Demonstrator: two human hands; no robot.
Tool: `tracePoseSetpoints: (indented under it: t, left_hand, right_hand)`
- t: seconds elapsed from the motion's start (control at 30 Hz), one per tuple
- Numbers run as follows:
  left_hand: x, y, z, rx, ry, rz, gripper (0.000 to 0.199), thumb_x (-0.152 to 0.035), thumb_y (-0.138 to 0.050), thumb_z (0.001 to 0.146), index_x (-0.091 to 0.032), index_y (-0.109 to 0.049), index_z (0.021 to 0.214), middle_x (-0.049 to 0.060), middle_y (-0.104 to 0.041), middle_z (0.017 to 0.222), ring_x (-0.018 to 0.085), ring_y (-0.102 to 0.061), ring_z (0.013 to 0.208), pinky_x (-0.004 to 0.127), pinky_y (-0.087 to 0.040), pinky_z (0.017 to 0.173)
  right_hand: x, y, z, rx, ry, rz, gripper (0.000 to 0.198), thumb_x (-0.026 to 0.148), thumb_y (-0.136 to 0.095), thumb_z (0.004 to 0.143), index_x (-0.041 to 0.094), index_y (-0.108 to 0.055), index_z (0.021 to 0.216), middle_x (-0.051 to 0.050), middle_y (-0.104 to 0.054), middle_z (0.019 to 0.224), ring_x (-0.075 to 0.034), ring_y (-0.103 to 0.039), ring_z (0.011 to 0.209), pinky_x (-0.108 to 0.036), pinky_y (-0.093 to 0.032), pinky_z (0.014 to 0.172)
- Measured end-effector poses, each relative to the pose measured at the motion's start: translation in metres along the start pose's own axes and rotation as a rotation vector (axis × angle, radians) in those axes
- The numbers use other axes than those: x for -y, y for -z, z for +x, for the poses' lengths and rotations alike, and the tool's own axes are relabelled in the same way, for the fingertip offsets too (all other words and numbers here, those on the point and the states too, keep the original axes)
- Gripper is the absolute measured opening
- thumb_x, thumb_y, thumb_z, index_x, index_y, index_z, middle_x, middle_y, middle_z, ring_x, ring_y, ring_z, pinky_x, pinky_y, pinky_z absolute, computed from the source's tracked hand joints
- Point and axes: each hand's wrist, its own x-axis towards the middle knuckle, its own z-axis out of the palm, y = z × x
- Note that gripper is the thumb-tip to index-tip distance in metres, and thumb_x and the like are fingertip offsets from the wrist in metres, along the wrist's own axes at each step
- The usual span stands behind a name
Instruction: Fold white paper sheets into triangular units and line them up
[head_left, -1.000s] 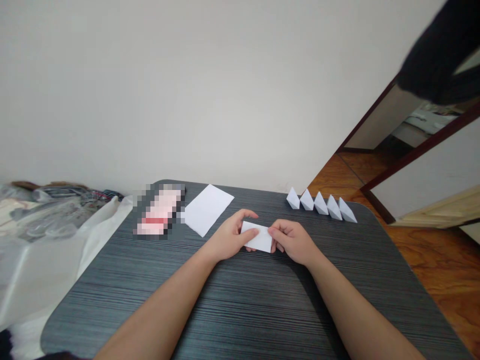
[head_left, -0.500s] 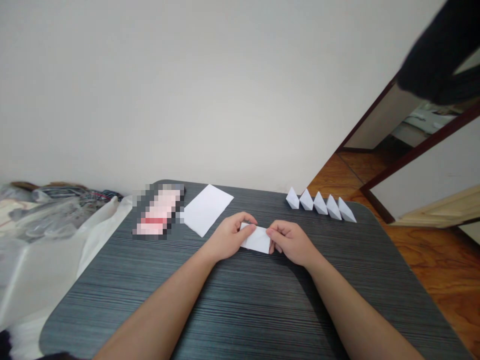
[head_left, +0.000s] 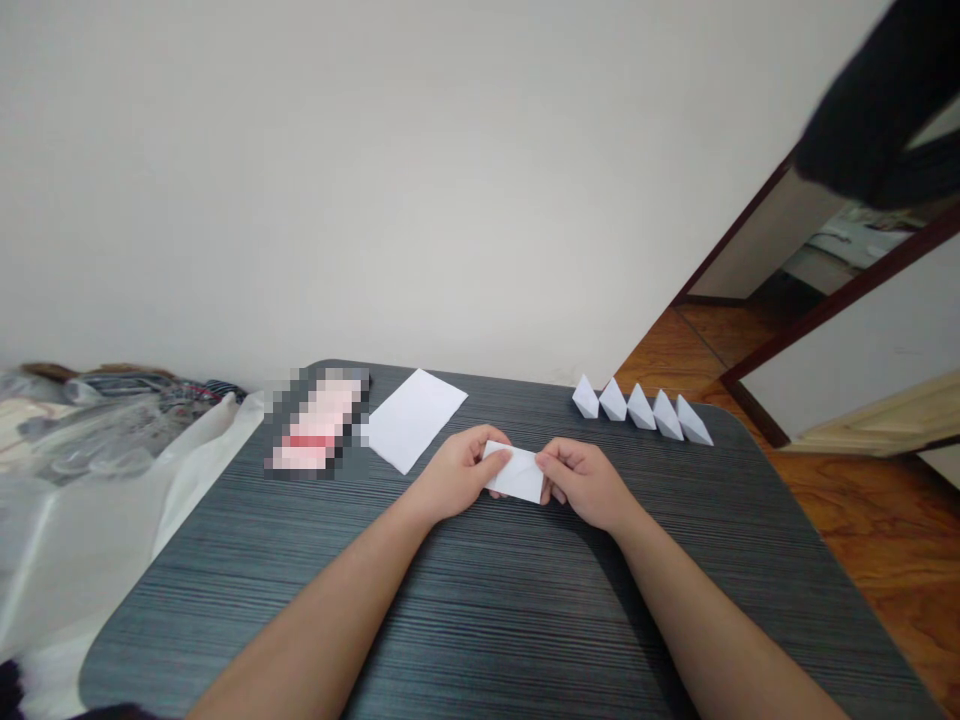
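Both hands grip a small folded piece of white paper (head_left: 517, 474) over the middle of the dark table. My left hand (head_left: 463, 470) pinches its left end, thumb on top and fingers behind. The right end is pinched by my right hand (head_left: 583, 480), its thumb on the upper face. Faint crease lines run across the paper. Beyond, to the right, several folded white paper boats (head_left: 640, 408) stand in a row. A stack or sheet of flat white paper (head_left: 416, 420) lies to the left.
A blurred-out pinkish item (head_left: 319, 420) rests at the table's back left. The dark striped table (head_left: 465, 620) meets a pale wall (head_left: 450, 200). Plastic-wrapped goods (head_left: 120, 430) lie left of it. Wooden floor (head_left: 862, 510) shows at the right.
The folded paper has tilted a little and shifted slightly up and right in my hands. More of my left fingers shows beneath it. Everything else stays put.
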Motion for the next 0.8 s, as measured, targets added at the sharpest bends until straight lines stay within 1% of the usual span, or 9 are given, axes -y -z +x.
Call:
tracePoseSetpoints:
  t: [0.07, 0.13, 0.23, 0.3, 0.4, 0.5, 0.63, 0.73, 0.8]
  left_hand:
    - [0.003, 0.0, 0.001, -0.006, -0.01, -0.034, 0.02, -0.033, -0.049, 0.084, -0.016, -0.05, 0.094, 0.0, -0.057, 0.065, 0.011, -0.055, 0.053, 0.022, -0.044, 0.048]
    - [0.005, 0.001, 0.002, -0.025, -0.023, -0.059, 0.022, -0.033, -0.05, 0.084, -0.017, -0.049, 0.099, -0.001, -0.056, 0.064, 0.011, -0.054, 0.051, 0.021, -0.043, 0.046]
    - [0.006, 0.003, 0.003, -0.043, -0.034, -0.08, 0.028, -0.033, -0.049, 0.085, -0.018, -0.044, 0.108, -0.002, -0.055, 0.06, 0.011, -0.053, 0.048, 0.021, -0.043, 0.044]
    - [0.006, 0.004, 0.002, -0.042, -0.034, -0.082, 0.029, -0.034, -0.048, 0.085, -0.018, -0.043, 0.109, -0.002, -0.056, 0.059, 0.011, -0.054, 0.047, 0.021, -0.043, 0.044]
    - [0.005, 0.004, 0.002, -0.024, -0.025, -0.089, 0.029, -0.034, -0.048, 0.085, -0.017, -0.043, 0.109, -0.001, -0.058, 0.06, 0.011, -0.055, 0.048, 0.021, -0.043, 0.044]
    - [0.002, 0.004, 0.001, -0.004, -0.01, -0.083, 0.03, -0.037, -0.049, 0.085, -0.016, -0.045, 0.107, 0.0, -0.059, 0.062, 0.011, -0.056, 0.049, 0.021, -0.044, 0.045]
    - [-0.003, 0.002, 0.0, 0.038, -0.017, -0.072, 0.033, -0.042, -0.045, 0.087, -0.012, -0.052, 0.099, 0.003, -0.061, 0.063, 0.013, -0.059, 0.053, 0.024, -0.047, 0.05]
    - [-0.004, 0.002, 0.0, 0.041, -0.021, -0.099, 0.042, -0.047, -0.041, 0.087, -0.01, -0.055, 0.101, 0.007, -0.064, 0.066, 0.014, -0.061, 0.057, 0.025, -0.048, 0.054]
    - [-0.001, 0.003, 0.0, 0.032, -0.011, -0.138, 0.048, -0.05, -0.038, 0.087, -0.009, -0.056, 0.103, 0.01, -0.065, 0.071, 0.016, -0.062, 0.061, 0.026, -0.048, 0.055]
  right_hand:
    - [-0.001, -0.001, 0.0, 0.007, 0.007, 0.006, 0.026, 0.033, -0.047, 0.088, 0.017, -0.054, 0.068, 0.0, -0.063, 0.054, -0.009, -0.048, 0.043, -0.02, -0.035, 0.044]
    - [-0.002, -0.002, -0.001, 0.006, 0.025, 0.015, 0.026, 0.033, -0.044, 0.09, 0.017, -0.057, 0.075, 0.0, -0.062, 0.054, -0.009, -0.047, 0.042, -0.02, -0.035, 0.043]
    - [-0.004, -0.001, -0.001, -0.036, 0.109, 0.005, 0.025, 0.03, -0.038, 0.092, 0.018, -0.058, 0.102, 0.0, -0.06, 0.056, -0.011, -0.05, 0.046, -0.022, -0.039, 0.046]
    - [-0.005, 0.0, 0.0, -0.038, 0.206, -0.03, 0.027, 0.026, -0.041, 0.091, 0.02, -0.056, 0.113, -0.003, -0.064, 0.072, -0.012, -0.055, 0.055, -0.025, -0.045, 0.053]
    - [-0.003, 0.002, 0.002, -0.007, 0.365, -0.107, 0.026, 0.02, -0.048, 0.086, 0.022, -0.062, 0.108, -0.008, -0.061, 0.104, -0.016, -0.06, 0.082, -0.031, -0.049, 0.071]
    - [0.0, 0.003, 0.003, -0.021, 0.439, -0.164, 0.025, 0.016, -0.051, 0.084, 0.024, -0.065, 0.104, -0.007, -0.061, 0.106, -0.02, -0.057, 0.098, -0.035, -0.046, 0.084]
    - [0.003, 0.003, 0.002, -0.087, 0.421, -0.181, 0.023, 0.016, -0.051, 0.084, 0.025, -0.068, 0.097, -0.006, -0.063, 0.102, -0.02, -0.057, 0.095, -0.036, -0.046, 0.083]
    - [0.004, 0.003, -0.001, -0.149, 0.37, -0.175, 0.017, 0.02, -0.052, 0.085, 0.023, -0.068, 0.09, -0.007, -0.062, 0.101, -0.02, -0.058, 0.088, -0.033, -0.047, 0.075]
    - [0.004, 0.003, -0.001, -0.182, 0.317, -0.165, 0.017, 0.023, -0.05, 0.086, 0.021, -0.067, 0.083, -0.006, -0.063, 0.092, -0.018, -0.058, 0.076, -0.03, -0.046, 0.068]
